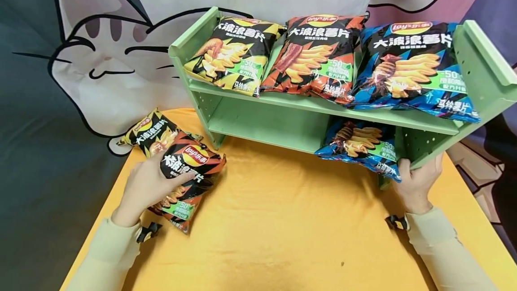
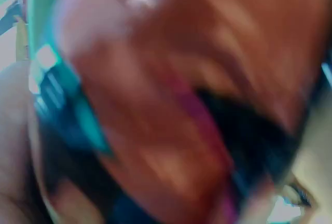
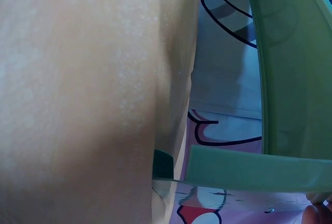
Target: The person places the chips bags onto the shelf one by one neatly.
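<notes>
On the left of the head view, my left hand grips a red-and-black bag of potato chips, its thumb across the front. A yellow-and-black chip bag lies partly hidden behind it. In the left wrist view the red chip bag is close and blurred. My right hand holds the lower end of a green shelf's right side panel; the far fingers are hidden. Near that hand, a blue chip bag sits on the lower tier. The right wrist view shows the green shelf frame and fingertips.
Along the upper tier stand a yellow-and-black chip bag, a red-and-black one and a blue one. The lower shelf board is bare on its left. A yellow cloth covers the table; a cartoon backdrop hangs behind.
</notes>
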{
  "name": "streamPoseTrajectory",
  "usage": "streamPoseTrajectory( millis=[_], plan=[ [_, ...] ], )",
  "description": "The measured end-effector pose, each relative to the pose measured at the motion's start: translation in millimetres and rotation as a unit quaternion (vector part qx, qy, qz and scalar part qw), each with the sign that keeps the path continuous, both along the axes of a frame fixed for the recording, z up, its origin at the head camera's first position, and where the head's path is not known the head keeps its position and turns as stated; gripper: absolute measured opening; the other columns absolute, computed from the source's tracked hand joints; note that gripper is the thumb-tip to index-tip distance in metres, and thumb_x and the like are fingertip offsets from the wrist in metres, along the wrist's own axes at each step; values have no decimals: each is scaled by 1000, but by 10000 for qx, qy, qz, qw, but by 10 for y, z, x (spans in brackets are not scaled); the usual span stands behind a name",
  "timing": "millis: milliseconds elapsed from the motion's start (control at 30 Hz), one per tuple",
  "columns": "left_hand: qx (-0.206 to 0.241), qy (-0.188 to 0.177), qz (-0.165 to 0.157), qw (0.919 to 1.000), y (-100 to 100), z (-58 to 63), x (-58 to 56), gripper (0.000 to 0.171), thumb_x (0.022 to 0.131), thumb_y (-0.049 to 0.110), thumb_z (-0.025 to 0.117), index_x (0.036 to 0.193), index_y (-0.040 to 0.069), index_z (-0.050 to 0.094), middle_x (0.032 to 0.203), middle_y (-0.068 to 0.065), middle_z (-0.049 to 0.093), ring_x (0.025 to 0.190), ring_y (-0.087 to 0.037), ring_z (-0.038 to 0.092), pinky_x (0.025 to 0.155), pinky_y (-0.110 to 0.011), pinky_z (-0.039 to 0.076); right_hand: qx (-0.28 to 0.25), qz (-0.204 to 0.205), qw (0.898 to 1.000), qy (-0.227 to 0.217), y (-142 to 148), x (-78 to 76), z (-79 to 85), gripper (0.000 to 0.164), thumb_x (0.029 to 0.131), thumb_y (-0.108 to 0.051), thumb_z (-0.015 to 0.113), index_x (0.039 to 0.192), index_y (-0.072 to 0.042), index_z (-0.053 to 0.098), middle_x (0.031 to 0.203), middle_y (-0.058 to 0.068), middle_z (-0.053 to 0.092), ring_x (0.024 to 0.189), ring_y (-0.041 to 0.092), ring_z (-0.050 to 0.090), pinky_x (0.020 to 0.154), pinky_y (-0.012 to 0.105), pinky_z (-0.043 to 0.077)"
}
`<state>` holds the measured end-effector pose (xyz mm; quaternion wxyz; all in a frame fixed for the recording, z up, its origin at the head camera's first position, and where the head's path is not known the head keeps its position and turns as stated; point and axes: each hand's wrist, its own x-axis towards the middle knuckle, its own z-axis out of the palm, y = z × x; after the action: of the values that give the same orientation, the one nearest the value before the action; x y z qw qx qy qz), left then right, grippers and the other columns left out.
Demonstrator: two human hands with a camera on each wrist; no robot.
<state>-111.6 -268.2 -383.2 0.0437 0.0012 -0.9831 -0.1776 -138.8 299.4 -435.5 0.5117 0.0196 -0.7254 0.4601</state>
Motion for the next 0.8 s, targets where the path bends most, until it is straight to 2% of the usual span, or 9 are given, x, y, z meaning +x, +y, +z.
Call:
streamPoseTrajectory(
  millis=[33, 100, 233, 267, 300, 367, 467, 600, 800],
  plan=[
    [199, -54, -80, 9998, 27, 24, 10, 117, 78, 79, 73, 150, -9, 46, 80, -22, 68, 64, -33, 64, 64, -47, 53, 1, -9, 10000, -8, 6, -3, -9, 68, 74, -13, 41, 139, -13, 64, 125, -13, 58, 102, 3, 47, 91, 17, 35],
    [589, -241, -185, 9978, 90, 67, 18, 115, 83, 74, 71, 154, -10, 39, 66, -14, 60, 55, -29, 58, 71, -48, 53, 6, -26, 10000, -25, 21, -12, -33, 68, 74, -13, 41, 139, -14, 64, 125, -12, 58, 103, 3, 48, 91, 17, 35],
    [1190, -270, -276, 9921, 254, 166, 9, 107, 90, 66, 70, 155, -11, 35, 54, 4, 41, 44, -18, 44, 68, -39, 50, 30, -7, 10000, -47, 58, -50, -92, 68, 75, -15, 42, 140, -14, 63, 129, -6, 61, 107, 4, 49, 95, 17, 37],
    [1325, -285, -274, 9904, 301, 187, -10, 101, 90, 66, 69, 150, -11, 43, 52, 8, 32, 42, -14, 33, 63, -35, 44, 35, -4, 10000, -48, 67, -60, -108, 68, 76, -15, 43, 140, -13, 63, 130, -5, 61, 107, 4, 49, 96, 17, 37],
    [1442, -223, -281, 9889, 350, 203, -31, 91, 91, 65, 69, 141, -10, 53, 52, 8, 31, 42, -13, 33, 60, -34, 42, 43, 6, 10000, -54, 76, -70, -123, 68, 76, -16, 43, 140, -13, 63, 130, -5, 61, 108, 4, 49, 96, 18, 37],
    [1636, -73, -322, 9860, 456, 218, -91, 70, 92, 64, 69, 109, -3, 64, 53, 9, 28, 43, -13, 31, 54, -32, 38, 50, 2, 10000, -58, 93, -83, -149, 68, 76, -17, 43, 140, -13, 63, 129, -6, 60, 107, 4, 49, 95, 17, 37],
    [1915, 148, -504, 9801, 643, 213, -225, 57, 92, 63, 69, 76, 11, 50, 55, 6, 27, 46, -15, 32, 51, -32, 36, 37, 0, 10000, -49, 115, -87, -171, 68, 75, -17, 42, 140, -12, 63, 128, -10, 59, 106, 4, 49, 94, 17, 37],
    [2067, 301, -723, 9753, 918, 214, -449, 51, 90, 67, 68, 76, 19, 58, 56, 6, 36, 50, -16, 40, 52, -33, 40, 48, -123, 9999, -81, 125, -67, -179, 68, 75, -16, 43, 139, -15, 64, 128, -12, 59, 106, 3, 49, 94, 16, 37],
    [2044, 135, -480, 9776, 1320, 335, -808, 70, 82, 84, 61, 74, 16, 45, 55, 5, 31, 45, -18, 37, 49, -36, 38, 42, -178, 9998, -45, 85, -46, -152, 67, 75, -15, 43, 138, -14, 66, 126, -12, 59, 103, 2, 48, 92, 16, 35]
  ],
)
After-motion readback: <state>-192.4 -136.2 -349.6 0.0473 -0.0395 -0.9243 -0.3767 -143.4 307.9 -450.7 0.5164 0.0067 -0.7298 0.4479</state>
